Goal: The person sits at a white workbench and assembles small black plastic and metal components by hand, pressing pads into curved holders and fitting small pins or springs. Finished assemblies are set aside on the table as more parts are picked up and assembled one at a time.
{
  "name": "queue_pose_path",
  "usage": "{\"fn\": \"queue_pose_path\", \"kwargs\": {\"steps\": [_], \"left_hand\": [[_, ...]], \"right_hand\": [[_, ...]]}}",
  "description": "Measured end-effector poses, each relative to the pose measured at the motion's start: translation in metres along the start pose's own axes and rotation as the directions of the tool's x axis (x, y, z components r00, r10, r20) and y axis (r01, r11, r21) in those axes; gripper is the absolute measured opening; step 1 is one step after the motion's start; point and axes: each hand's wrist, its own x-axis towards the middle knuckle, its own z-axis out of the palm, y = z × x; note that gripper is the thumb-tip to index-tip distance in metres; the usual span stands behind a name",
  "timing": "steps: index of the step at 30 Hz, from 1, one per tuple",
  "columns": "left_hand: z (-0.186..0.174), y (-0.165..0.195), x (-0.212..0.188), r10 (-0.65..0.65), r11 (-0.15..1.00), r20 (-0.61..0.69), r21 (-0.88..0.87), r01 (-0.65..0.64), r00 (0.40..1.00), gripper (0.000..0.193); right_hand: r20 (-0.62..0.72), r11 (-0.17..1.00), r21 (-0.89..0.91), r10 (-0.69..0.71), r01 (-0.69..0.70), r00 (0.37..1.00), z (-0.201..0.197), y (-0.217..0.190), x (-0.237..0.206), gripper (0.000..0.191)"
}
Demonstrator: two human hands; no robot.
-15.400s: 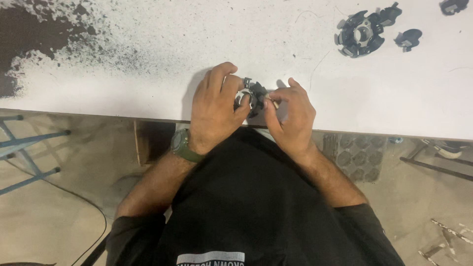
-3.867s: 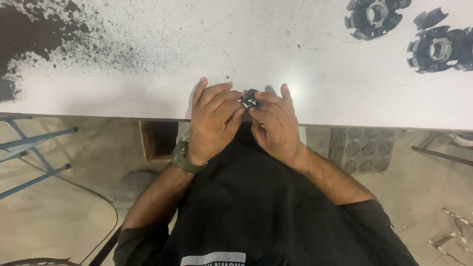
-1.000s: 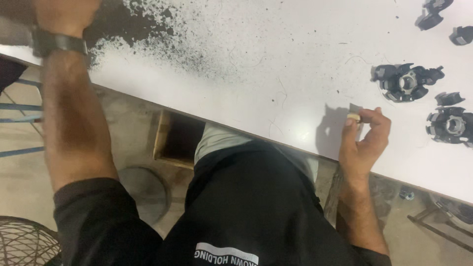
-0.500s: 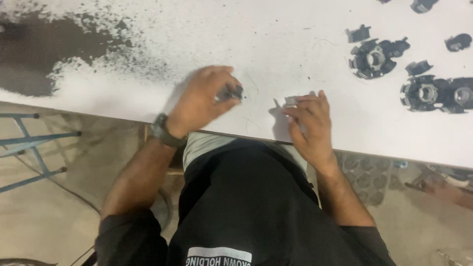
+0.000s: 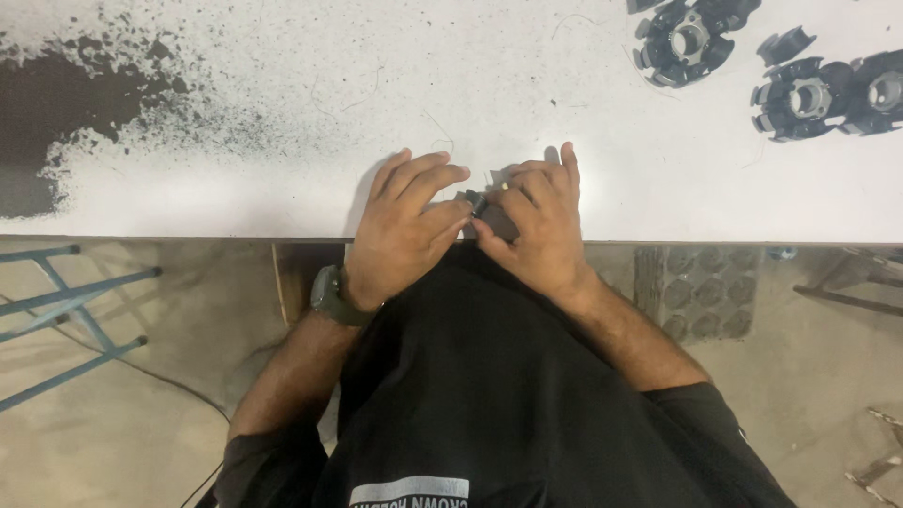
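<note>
My left hand (image 5: 406,230) and my right hand (image 5: 536,221) meet at the near edge of the white table (image 5: 282,202). Between their fingertips they pinch a small dark part (image 5: 477,204), mostly hidden by the fingers. A green watch (image 5: 328,294) sits on my left wrist. At the table's far right lie several black round slotted parts (image 5: 685,39) with metal centres, another one (image 5: 800,97) beside them, all out of reach of both hands.
A dark patch of black speckles (image 5: 66,103) covers the table's far left. A blue metal frame (image 5: 66,310) stands on the floor at the left. A grey patterned mat (image 5: 696,292) lies under the table on the right.
My left arm swung back from the far left of the table. Both hands have come together at the table's edge and closed on the small dark part.
</note>
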Motion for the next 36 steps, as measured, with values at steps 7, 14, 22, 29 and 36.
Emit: {"fn": "queue_pose_path", "kwargs": {"steps": [7, 14, 22, 29, 36], "left_hand": [[0.012, 0.005, -0.014, -0.002, 0.995, -0.149, 0.096, 0.017, 0.989, 0.017], [0.029, 0.008, -0.026, -0.123, 0.99, -0.275, 0.028, 0.135, 0.954, 0.019], [0.033, 0.009, -0.034, -0.114, 0.993, -0.301, -0.017, 0.114, 0.947, 0.018], [0.04, 0.004, -0.036, 0.051, 0.978, -0.296, 0.207, 0.012, 0.954, 0.013], [0.039, 0.007, -0.032, -0.038, 0.989, -0.336, 0.119, 0.083, 0.941, 0.014]], "right_hand": [[-0.086, 1.0, -0.017, 0.0, -0.001, 0.996, 0.008, -0.001, -0.014, 0.036], [-0.18, 0.966, 0.146, -0.185, 0.212, 0.966, 0.021, -0.005, -0.03, 0.034], [-0.132, 0.979, 0.152, -0.115, 0.135, 0.985, 0.023, -0.008, -0.024, 0.032], [-0.124, 0.972, 0.202, -0.096, 0.119, 0.988, 0.025, -0.01, -0.022, 0.028], [-0.119, 0.971, 0.208, -0.091, 0.114, 0.989, 0.025, -0.007, -0.023, 0.026]]}}
